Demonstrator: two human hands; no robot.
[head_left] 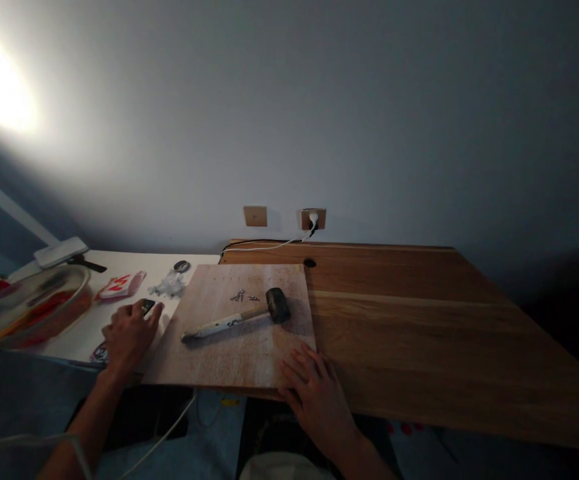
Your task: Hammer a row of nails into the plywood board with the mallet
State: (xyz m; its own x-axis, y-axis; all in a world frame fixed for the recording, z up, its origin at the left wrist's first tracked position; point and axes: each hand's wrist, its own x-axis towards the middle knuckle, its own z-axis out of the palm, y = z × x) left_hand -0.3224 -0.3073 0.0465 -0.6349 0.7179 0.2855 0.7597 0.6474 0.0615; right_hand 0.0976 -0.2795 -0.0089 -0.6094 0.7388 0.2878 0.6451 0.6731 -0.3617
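Note:
A light wooden board (234, 353) lies across the join of a white table and a brown wooden desk. On it rest a black-headed mallet (239, 318) with a pale worn handle and a few small screws (242, 295). My right hand (316, 393) lies flat with fingers spread on the board's near right corner. My left hand (129, 333) rests on the white table by the board's left edge, fingers loosely curled over a small dark object (147, 306); what it is stays unclear.
The brown desk (419, 333) stretches right. On the white table (84, 333) sit a red-and-white packet (122, 285), a clear plastic bag (169, 285) and a tray (24, 310) at the far left. A white cable (279, 245) runs to a wall socket (314, 218).

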